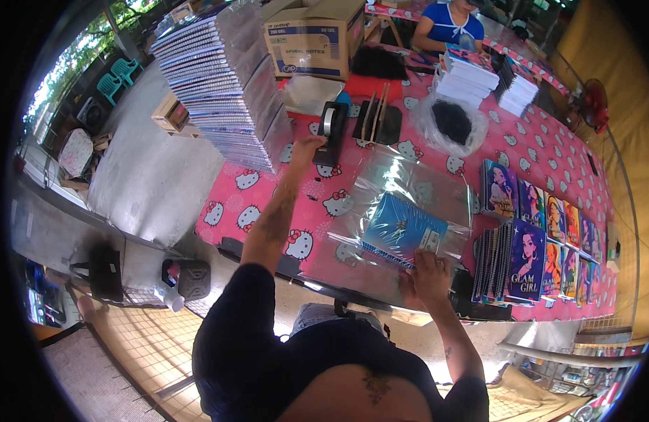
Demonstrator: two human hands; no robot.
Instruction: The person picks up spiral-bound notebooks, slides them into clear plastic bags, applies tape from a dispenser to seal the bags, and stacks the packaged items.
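Observation:
A blue spiral notebook [402, 226] lies on the table inside a larger, shiny clear plastic sleeve [370, 179]. My right hand [431, 276] is closed over the notebook's near right corner, gripping it through the plastic. Farther off, my left arm reaches out to a black tape dispenser [327, 151] carrying a light-coloured roll. My left hand [308, 148] is closed against the dispenser's left side; its fingertips are small and partly hidden.
A tall stack of spiral notebooks [222, 84] stands at the left, beside a cardboard box [314, 42]. Illustrated notebooks [527, 257] fill the right. A plastic-lined container [451, 123] sits farther back. Across the table is a co-worker in blue [447, 27] near white notebook stacks [467, 74].

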